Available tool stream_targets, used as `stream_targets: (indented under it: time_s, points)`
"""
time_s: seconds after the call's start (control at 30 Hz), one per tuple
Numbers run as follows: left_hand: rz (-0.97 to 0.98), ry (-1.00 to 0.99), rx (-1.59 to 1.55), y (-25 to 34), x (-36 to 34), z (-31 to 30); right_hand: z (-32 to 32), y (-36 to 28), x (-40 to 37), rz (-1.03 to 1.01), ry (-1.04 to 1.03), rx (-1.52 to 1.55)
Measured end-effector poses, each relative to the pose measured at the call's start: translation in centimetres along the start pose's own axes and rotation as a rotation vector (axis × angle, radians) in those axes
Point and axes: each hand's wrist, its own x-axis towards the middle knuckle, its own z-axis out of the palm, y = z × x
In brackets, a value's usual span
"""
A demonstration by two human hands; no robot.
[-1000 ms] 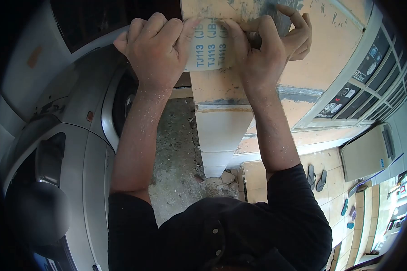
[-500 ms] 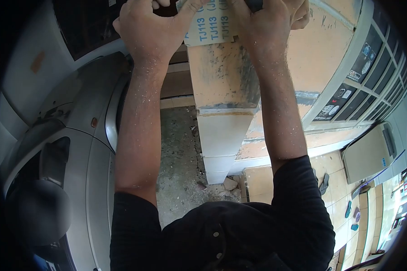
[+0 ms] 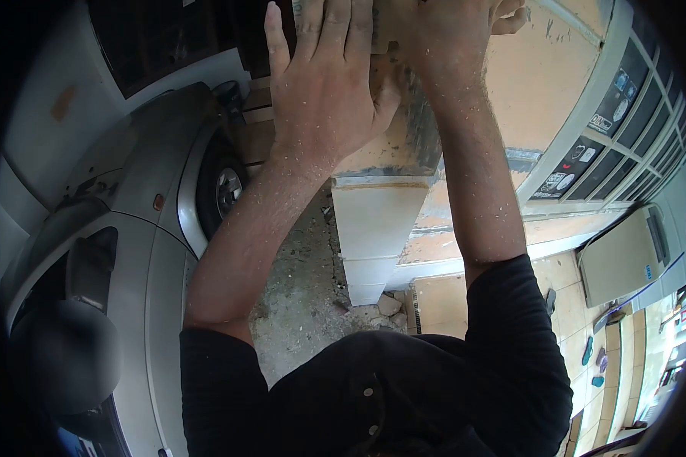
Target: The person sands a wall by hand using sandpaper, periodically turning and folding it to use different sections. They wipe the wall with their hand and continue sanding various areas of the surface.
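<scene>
My left hand (image 3: pixel 324 95) lies flat with its fingers stretched out, at the top of the wall pillar (image 3: pixel 381 228). Beneath its fingers is a tan sheet of sandpaper (image 3: pixel 383 32), mostly covered, with a bit of printed backing beside the index finger. My right hand (image 3: pixel 453 38) is against the pillar's upper right, close to the sheet's right edge. Its outer fingers are curled in, while the thumb side is blurred and cut off by the frame's top. What it grips is hidden. Pale dust specks cover both hands and forearms.
A silver car (image 3: pixel 129 190) with its front wheel (image 3: pixel 227 186) stands at left. On the right are a barred window (image 3: pixel 617 114) with stickers, a pale washing machine (image 3: pixel 625 255) and several sandals (image 3: pixel 588 350) on tiles. Broken stones (image 3: pixel 389 305) lie at the pillar's foot.
My left hand has let go of the sheet's left edge, moved right and flattened over it. The sheet's blue print is now mostly covered. My right hand stays near the same spot.
</scene>
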Motion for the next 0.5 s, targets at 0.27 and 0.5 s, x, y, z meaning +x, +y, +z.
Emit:
stream_targets:
  time_s: [0.27,0.5]
  points:
    - [-0.034,-0.026,-0.053,2.0,-6.2,4.0,-0.6,2.1,-5.0,-0.106,-0.063,0.373]
    - [-0.055,0.063,-0.067,0.6,-0.9,2.8,-0.5,0.3,-0.3,-0.034,0.045,0.071]
